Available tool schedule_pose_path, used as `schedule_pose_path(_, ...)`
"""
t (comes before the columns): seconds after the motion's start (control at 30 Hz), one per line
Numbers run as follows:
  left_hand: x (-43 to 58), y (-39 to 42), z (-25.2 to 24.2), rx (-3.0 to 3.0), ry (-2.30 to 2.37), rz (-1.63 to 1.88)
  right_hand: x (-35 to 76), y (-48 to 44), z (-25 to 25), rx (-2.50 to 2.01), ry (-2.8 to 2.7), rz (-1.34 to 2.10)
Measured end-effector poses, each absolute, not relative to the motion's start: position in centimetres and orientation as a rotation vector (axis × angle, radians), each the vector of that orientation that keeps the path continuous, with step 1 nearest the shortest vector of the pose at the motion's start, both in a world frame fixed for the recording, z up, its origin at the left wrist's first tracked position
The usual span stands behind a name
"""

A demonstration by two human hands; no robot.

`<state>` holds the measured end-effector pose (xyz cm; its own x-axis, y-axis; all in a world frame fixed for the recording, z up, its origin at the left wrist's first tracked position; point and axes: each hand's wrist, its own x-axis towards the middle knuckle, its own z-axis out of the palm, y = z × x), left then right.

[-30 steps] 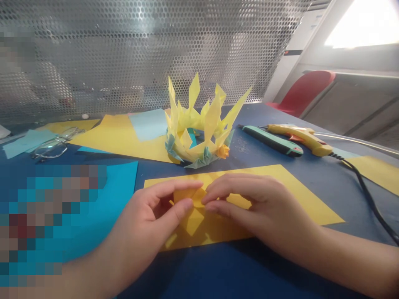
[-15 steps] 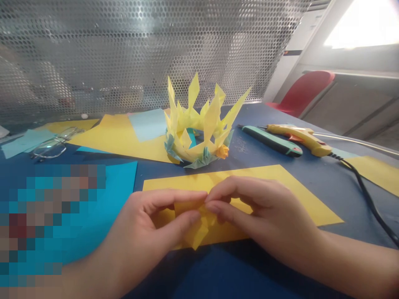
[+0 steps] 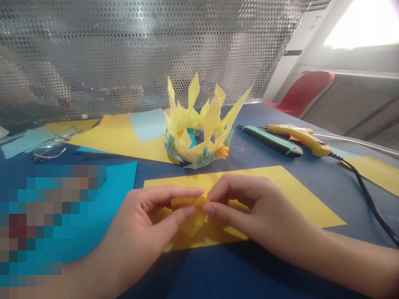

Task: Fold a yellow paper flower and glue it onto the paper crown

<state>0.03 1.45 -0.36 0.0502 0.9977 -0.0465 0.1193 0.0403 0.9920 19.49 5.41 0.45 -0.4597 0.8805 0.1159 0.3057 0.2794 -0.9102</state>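
Now, left hand (image 3: 146, 224), right hand (image 3: 258, 211) pinching folded paper (image 3: 193, 222), corner pointing down

No readable text anywhere. Dark strip label (image 3: 293, 52) on the white unit (image 3: 307, 29) is too small to read. Glue gun (image 3: 301, 137) and teal cutter (image 3: 271, 141) show no legible brand. Folded yellow paper piece (image 3: 192, 224) is plain, no print. Pixelated patch (image 3: 50, 220) at left can't be read.

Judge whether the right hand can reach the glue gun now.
Probably yes: the glue gun lies uncovered beyond the right hand; only a low teal tool between, though the hand pinches folded paper.
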Motion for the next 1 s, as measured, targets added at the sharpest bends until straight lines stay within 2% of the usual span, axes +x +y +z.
schedule_pose_path(0.27, 0.06, 1.24, -0.4, 1.228, 1.302, 1.063, 19.35, 5.6, 0.28, -1.136, -1.714, 1.506)
schedule_pose_path(0.6, 0.17, 1.43, -0.19, 1.277, 1.28, 0.985, 19.46, 5.56, 0.31, -1.178, -1.83, 1.443)
schedule_pose_path(0.83, 0.09, 1.31, -0.21, 1.36, 1.283, 0.939, 19.57, 5.42, 0.08, -0.899, -2.001, 1.232)
schedule_pose_path(1.0, 0.86, 0.72, 0.33, 1.119, 1.386, 1.213, 19.88, 5.05, -0.25, -0.814, -1.906, 1.338)
